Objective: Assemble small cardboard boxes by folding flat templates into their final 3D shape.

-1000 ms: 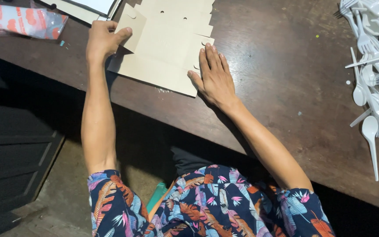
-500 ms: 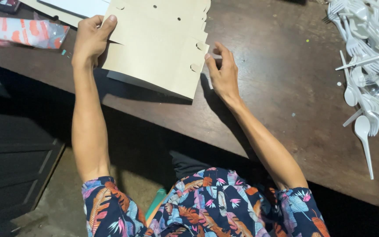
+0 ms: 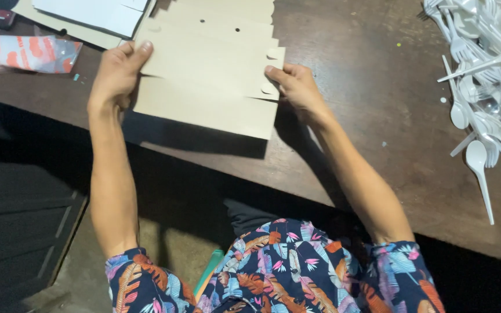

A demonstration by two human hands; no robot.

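White plastic cutlery pile (image 3: 488, 69), orange-patterned packet (image 3: 21, 52), white sheets (image 3: 91, 13) on brown table (image 3: 366, 116).

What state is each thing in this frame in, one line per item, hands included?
Cardboard sheet: unfolded, lifted at its near edge, held at both sides.
Left hand: grip closed on the sheet's left edge.
Right hand: grip closed on the sheet's right edge.
White plastic cutlery: loose pile on the table.
Printed plastic packet: lying flat.
Wooden table: dark, speckled with small crumbs.
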